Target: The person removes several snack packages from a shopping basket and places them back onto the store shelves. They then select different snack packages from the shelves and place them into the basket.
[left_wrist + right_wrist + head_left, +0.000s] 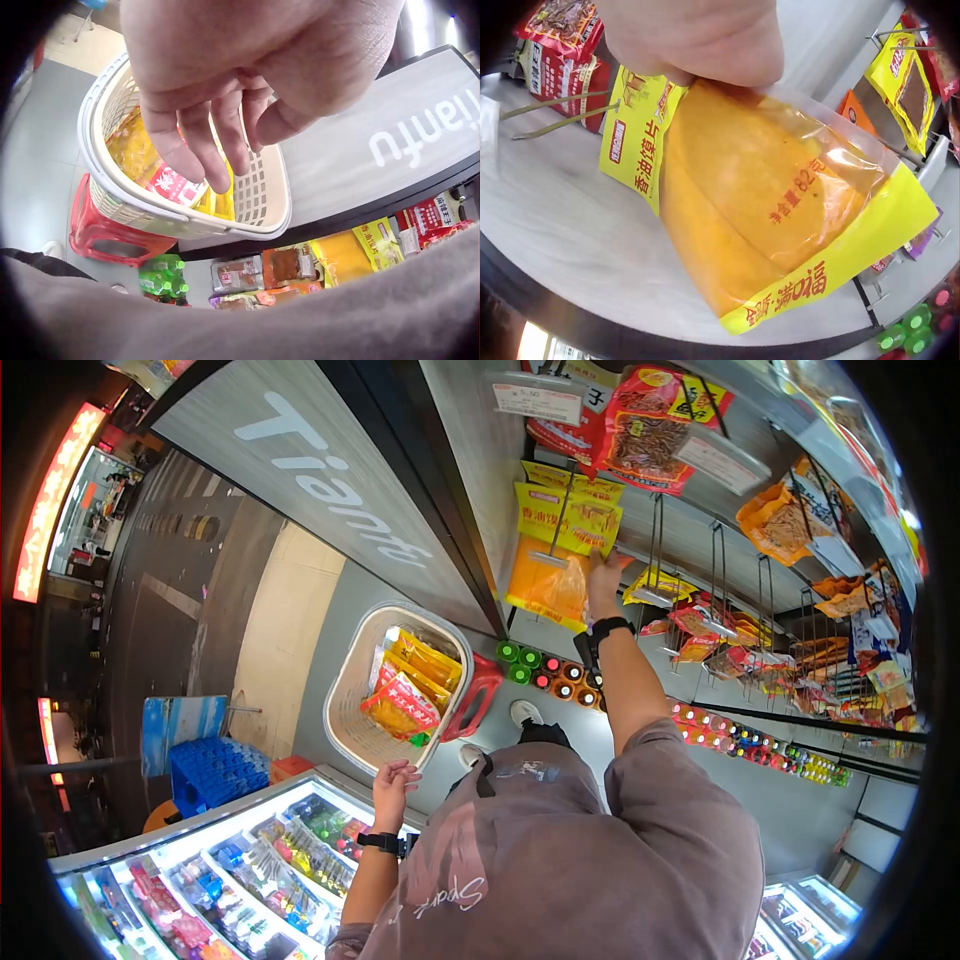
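Note:
In the head view my right hand [604,582] grips the side edge of an orange and yellow snack bag [550,578] at a wall display. The bag's yellow header is by a metal hook [562,105] in the right wrist view, where the curled fingers cover the bag's upper edge. My left hand [394,790] holds nothing, its fingers loosely bent, beside the rim of a cream plastic basket [360,658]. Inside the basket lie several yellow and red snack bags [402,705]. The left wrist view shows this hand [247,75] overlapping the basket.
The basket stands on a red stool [480,695]. Capped bottles [555,678] line the floor below the display. More hanging packets [715,625] fill the hooks to the right. A lit freezer [260,870] is at lower left, and a panel [300,470] stands beside the display.

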The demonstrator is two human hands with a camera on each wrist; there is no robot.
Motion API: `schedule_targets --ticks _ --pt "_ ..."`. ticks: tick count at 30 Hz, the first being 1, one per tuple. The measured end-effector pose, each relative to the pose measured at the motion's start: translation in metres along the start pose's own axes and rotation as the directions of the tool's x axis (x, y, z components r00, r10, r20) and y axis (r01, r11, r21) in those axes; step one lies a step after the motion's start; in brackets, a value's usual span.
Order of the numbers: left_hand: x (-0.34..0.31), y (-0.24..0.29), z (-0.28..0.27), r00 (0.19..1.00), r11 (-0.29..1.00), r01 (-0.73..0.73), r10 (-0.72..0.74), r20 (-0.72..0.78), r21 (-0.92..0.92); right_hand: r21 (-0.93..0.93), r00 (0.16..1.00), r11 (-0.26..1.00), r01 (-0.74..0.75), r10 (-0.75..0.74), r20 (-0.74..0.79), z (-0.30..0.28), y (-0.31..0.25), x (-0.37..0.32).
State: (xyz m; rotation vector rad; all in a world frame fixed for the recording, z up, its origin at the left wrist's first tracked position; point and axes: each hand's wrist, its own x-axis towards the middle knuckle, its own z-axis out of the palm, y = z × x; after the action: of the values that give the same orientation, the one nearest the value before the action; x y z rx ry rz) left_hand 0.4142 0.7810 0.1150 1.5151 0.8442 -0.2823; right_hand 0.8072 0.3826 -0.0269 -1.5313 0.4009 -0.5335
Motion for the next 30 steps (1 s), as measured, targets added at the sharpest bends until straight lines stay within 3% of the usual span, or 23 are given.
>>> schedule_targets --ticks 3,7,10,11,13,14,15,16,17,18,20,24,26,27,29,30 --pt "-0.004 -0.003 0.004 0.999 1.000 0.022 -0.023 -0.030 -0.013 -0.161 1.000 0.987 -0.018 0.019 0.008 0.008 -0.037 0.013" --pt "-0.009 -0.008 0.007 0.996 0.997 0.061 -0.063 -0.055 -0.036 -0.252 0.999 0.968 -0.016 0.006 -0.040 0.025 -0.017 0.035" --pt "-0.011 -0.016 0.010 0.995 0.995 0.072 -0.076 -0.071 -0.062 -0.350 0.966 0.933 -0.081 -0.013 -0.258 0.037 -0.020 0.033" --pt "-0.011 -0.019 0.011 0.995 0.995 0.072 -0.077 -0.069 -0.071 -0.351 0.969 0.933 -0.080 -0.011 -0.248 0.040 -0.021 0.028" --pt "-0.012 -0.020 0.013 0.995 0.994 0.068 -0.074 -0.067 -0.088 -0.688 0.892 0.723 -0.058 -0.272 -0.361 0.036 -0.023 0.007" --pt "-0.013 -0.020 0.014 0.994 0.993 0.068 -0.075 -0.073 -0.093 -0.688 0.895 0.724 -0.052 -0.272 -0.353 0.034 -0.026 -0.003" --pt "-0.012 -0.020 0.015 0.994 0.994 0.074 -0.080 -0.074 -0.087 -0.708 0.943 0.681 0.188 -0.326 -0.064 0.031 -0.028 -0.014" --pt "-0.013 -0.021 0.016 0.993 0.993 0.081 -0.087 -0.075 -0.080 -0.655 0.902 0.627 0.421 -0.364 0.231 0.031 -0.029 -0.020" --pt "-0.014 -0.021 0.016 0.992 0.993 0.084 -0.091 -0.082 -0.087 -0.523 0.831 0.647 0.555 -0.399 0.387 0.032 -0.027 -0.020" --pt "-0.014 -0.021 0.015 0.993 0.994 0.076 -0.082 -0.080 -0.077 -0.519 0.828 0.648 0.558 -0.395 0.397 0.035 -0.017 -0.018" --pt "-0.017 -0.021 0.016 0.993 0.995 0.072 -0.078 -0.086 -0.072 -0.576 0.774 0.535 0.618 -0.286 0.565 0.046 0.003 -0.006" --pt "-0.021 -0.024 0.016 0.989 0.994 0.085 -0.093 -0.119 -0.064 -0.495 0.786 0.638 0.590 -0.314 0.532 0.052 0.009 0.009" --pt "-0.026 -0.023 0.017 0.989 0.994 0.073 -0.083 -0.119 -0.082 -0.556 0.861 0.684 0.472 -0.222 0.458 0.051 -0.004 -0.002" --pt "-0.026 -0.027 0.015 0.989 0.994 0.073 -0.083 -0.126 -0.081 -0.554 0.868 0.684 0.475 -0.262 0.421 0.046 -0.016 -0.019" --pt "-0.029 -0.029 0.014 0.984 0.991 0.073 -0.089 -0.154 -0.110 -0.547 0.859 0.721 0.426 -0.132 0.495 0.028 0.037 -0.033" --pt "-0.031 -0.031 0.012 0.982 0.989 0.073 -0.094 -0.161 -0.129 -0.505 0.844 0.705 0.498 -0.259 0.471 0.022 -0.002 -0.069"
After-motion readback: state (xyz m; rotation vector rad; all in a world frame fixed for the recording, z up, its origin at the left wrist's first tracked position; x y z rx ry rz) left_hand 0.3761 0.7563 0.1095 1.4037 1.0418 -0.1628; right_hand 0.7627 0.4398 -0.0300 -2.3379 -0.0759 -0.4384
